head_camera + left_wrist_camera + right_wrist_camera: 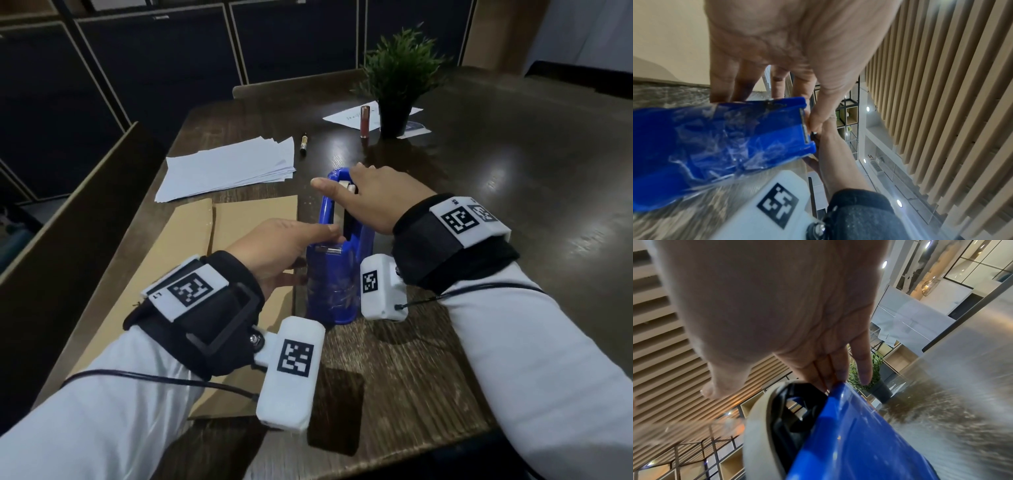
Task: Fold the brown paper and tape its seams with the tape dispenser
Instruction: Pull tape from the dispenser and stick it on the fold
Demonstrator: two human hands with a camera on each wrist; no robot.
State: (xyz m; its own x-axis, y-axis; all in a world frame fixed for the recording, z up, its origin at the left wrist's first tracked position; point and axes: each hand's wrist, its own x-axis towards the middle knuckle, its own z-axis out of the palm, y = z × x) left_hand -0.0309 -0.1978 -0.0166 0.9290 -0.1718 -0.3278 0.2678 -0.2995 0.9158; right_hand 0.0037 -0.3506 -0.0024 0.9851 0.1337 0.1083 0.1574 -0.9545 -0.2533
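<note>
The blue tape dispenser [337, 274] stands upright on the dark wooden table [479, 205], just right of the folded brown paper [239, 219]. My left hand [337, 238] reaches over the paper. In the left wrist view its thumb [816, 118] and forefinger pinch at the dispenser's [725, 138] cutter blade, where the tape end sits; the tape itself is too thin to see. My right hand [339, 176] lies on the dispenser's far top, thumb spread out. Its straight fingers [838, 369] rest on the blue rim [849, 426] beside the tape roll [756, 426].
A stack of white sheets [226, 171] lies beyond the brown paper, with a small dark tube [303, 143] behind it. A potted plant [399, 85] and a pink tube [364, 121] stand on another sheet further back. A dark flat slab [335, 411] lies near the front edge.
</note>
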